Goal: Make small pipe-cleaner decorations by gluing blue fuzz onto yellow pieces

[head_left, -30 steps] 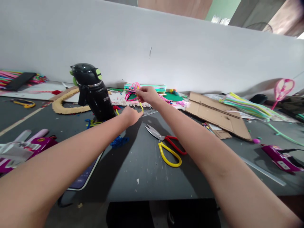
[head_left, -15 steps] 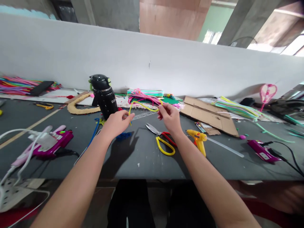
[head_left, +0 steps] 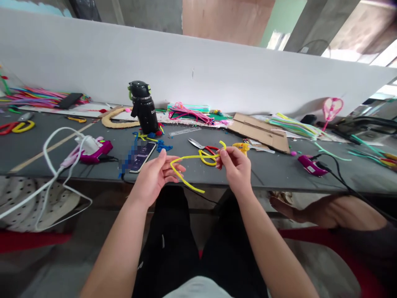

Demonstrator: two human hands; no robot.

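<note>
A bent yellow pipe cleaner (head_left: 189, 159) stretches between both hands, held over my lap just in front of the dark table edge (head_left: 279, 182). My left hand (head_left: 155, 176) pinches its bent left part between thumb and fingers. My right hand (head_left: 235, 165) pinches the right end, which curls up above the fingers. Scissors with red and yellow handles (head_left: 204, 150) lie on the table just behind the hands. A pile of pink pipe cleaners (head_left: 189, 112) rests at the back by the white wall.
A black bottle (head_left: 144, 108), a phone (head_left: 139, 155), a yellow glue gun (head_left: 242, 147), two magenta glue guns (head_left: 96, 150) (head_left: 308, 164) with cords, cardboard (head_left: 260, 131) and more pipe cleaners (head_left: 294, 126) lie on the table. Another person's arm (head_left: 328, 211) rests at the right.
Both hands drew the yellow pipe cleaner back from the pile at the wall to the table's near edge over my lap. The view pulled back with them.
</note>
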